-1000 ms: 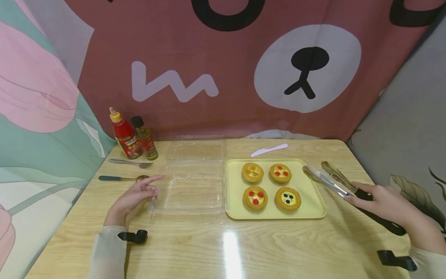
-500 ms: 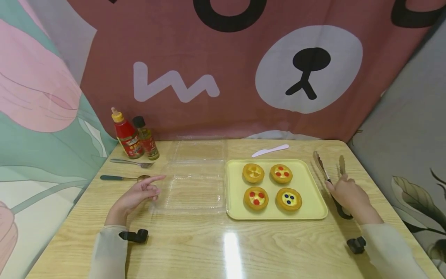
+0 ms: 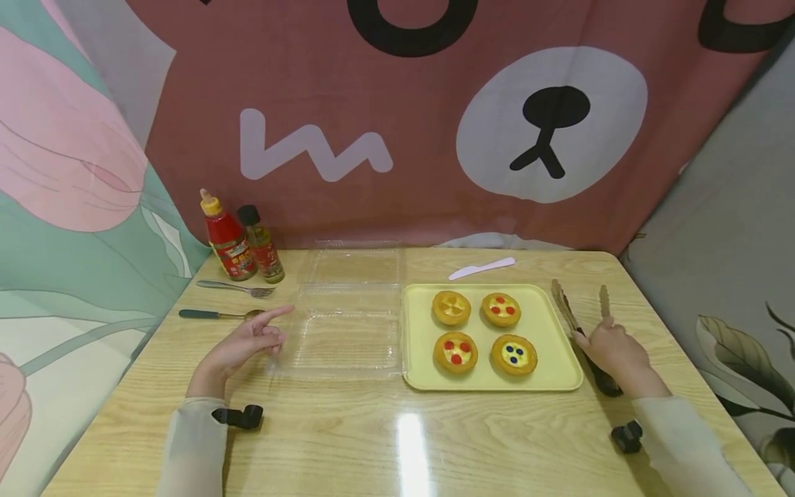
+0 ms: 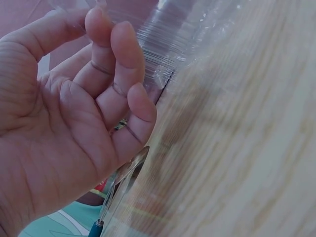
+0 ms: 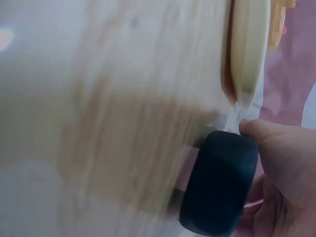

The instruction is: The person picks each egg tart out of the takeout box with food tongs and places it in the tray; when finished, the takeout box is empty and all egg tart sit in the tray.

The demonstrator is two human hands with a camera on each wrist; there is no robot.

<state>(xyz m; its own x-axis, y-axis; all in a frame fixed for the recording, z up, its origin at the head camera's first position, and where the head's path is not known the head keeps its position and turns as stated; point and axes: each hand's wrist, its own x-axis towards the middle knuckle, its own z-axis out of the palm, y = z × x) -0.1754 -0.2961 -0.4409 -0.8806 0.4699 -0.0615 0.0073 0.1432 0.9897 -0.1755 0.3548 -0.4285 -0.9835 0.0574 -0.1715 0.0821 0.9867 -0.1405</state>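
My left hand (image 3: 242, 347) is at the left side of a clear plastic hinged container (image 3: 348, 342), its index finger stretched over the rim. In the left wrist view the other fingers bend loosely, with clear plastic close to the fingertips; whether they touch it I cannot tell. My right hand (image 3: 617, 351) holds metal tongs (image 3: 564, 304) with black handles, just right of a yellow tray (image 3: 555, 373). The tongs' arms are spread and point away from me. A black handle end (image 5: 219, 182) fills the right wrist view's lower part. Several tarts (image 3: 456, 353) sit on the tray.
A red sauce bottle (image 3: 231, 245) and a smaller dark-capped bottle (image 3: 265, 252) stand at the back left. A fork (image 3: 236, 287) and a dark-handled spoon (image 3: 214, 314) lie before them. Behind the tray is a pale plastic knife (image 3: 481, 268).
My right hand has brought the tongs in from the right and turned them, so they now lie lower and along the tray's right side. My left hand has barely moved.
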